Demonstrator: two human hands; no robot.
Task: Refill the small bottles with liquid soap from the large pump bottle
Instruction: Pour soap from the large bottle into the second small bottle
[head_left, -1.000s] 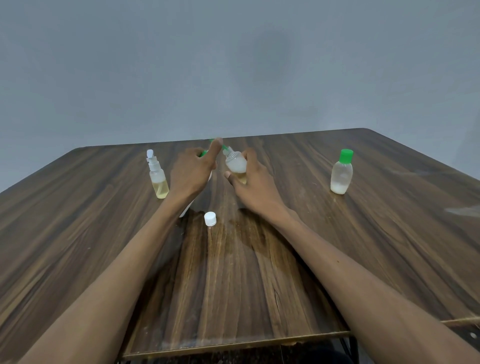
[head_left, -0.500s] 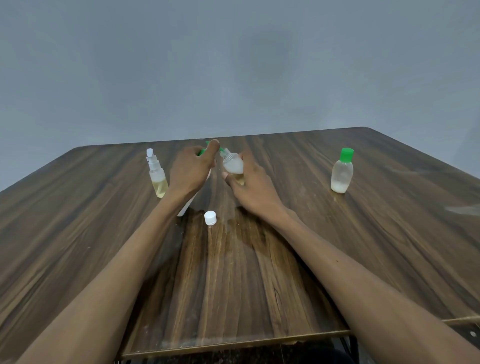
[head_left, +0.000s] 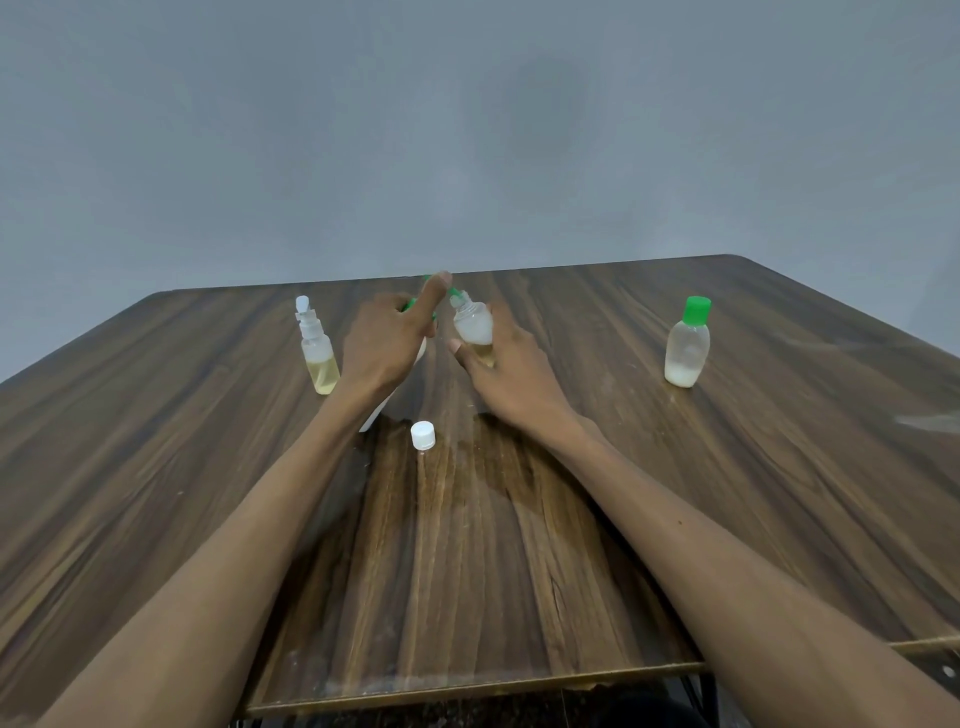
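My left hand (head_left: 387, 338) is wrapped over the large white pump bottle (head_left: 375, 415), mostly hiding it; only its white lower body and bits of the green pump head show, with my index finger on top of the pump. My right hand (head_left: 506, 371) holds a small clear open bottle (head_left: 474, 325), tilted so its mouth meets the green nozzle. Its white cap (head_left: 422, 434) lies on the table in front of the hands.
A small spray bottle (head_left: 317, 351) with yellowish liquid stands left of my left hand. A green-capped small bottle (head_left: 687, 345) with a little white liquid stands to the right. The wooden table (head_left: 467, 571) has a near edge at the bottom; a grey wall is behind.
Both hands and the held small bottle stay nearly in place at the pump; the left index finger shifted slightly on the pump head. The view moved a little.
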